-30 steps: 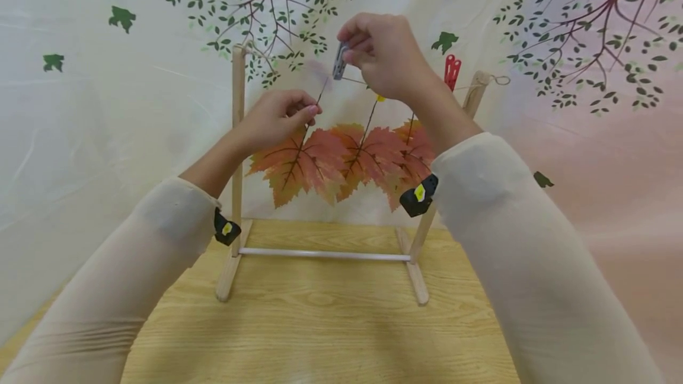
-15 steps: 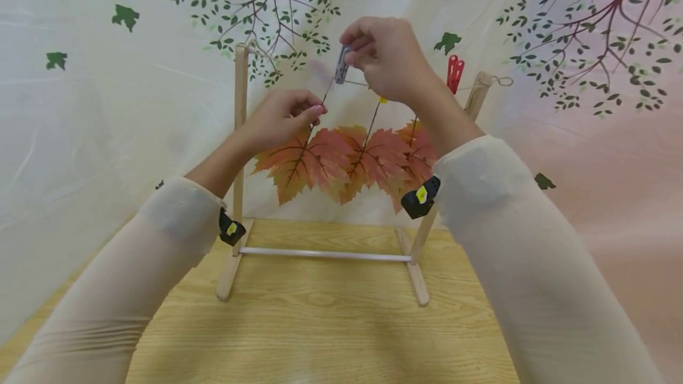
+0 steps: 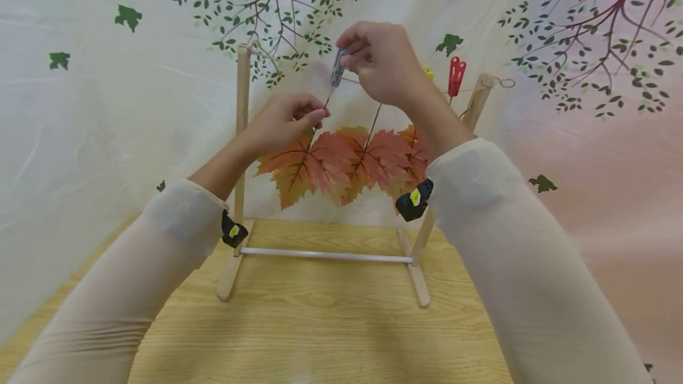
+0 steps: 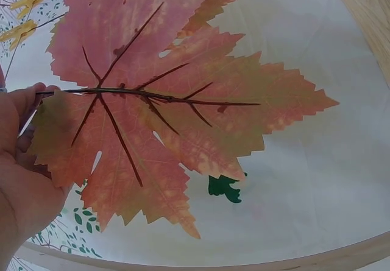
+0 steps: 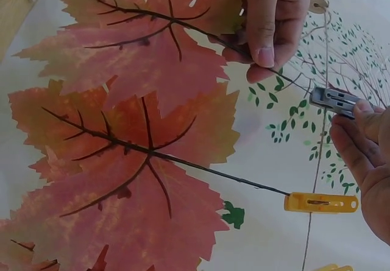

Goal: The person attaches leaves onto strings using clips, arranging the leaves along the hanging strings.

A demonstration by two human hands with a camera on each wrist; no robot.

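Observation:
My left hand [image 3: 290,120] pinches the dark stem of a red-orange artificial maple leaf [image 4: 140,119], just above the blade. Higher and to the right, my right hand [image 3: 379,61] holds a grey clothespin [image 5: 335,102] between thumb and fingers. In the right wrist view the clothespin lies across the string [image 5: 317,167], and the stem tip reaches its nose. Beside this leaf hangs a second maple leaf [image 5: 122,179], its stem clipped by a yellow clothespin [image 5: 320,203]. A third leaf [image 3: 418,150] is partly hidden behind the right forearm in the head view.
The string runs between the left post [image 3: 242,135] and right post [image 3: 478,99] of a wooden stand. A red clothespin [image 3: 455,76] sits near its right end. A white rod [image 3: 325,254] joins the feet on the wood-grain table [image 3: 320,325]. Behind hangs a leaf-printed cloth [image 3: 176,105].
The left hand and its leaf stem have shifted slightly right in the head view. The right hand has lowered a little, bringing the grey clothespin down to the stem tip.

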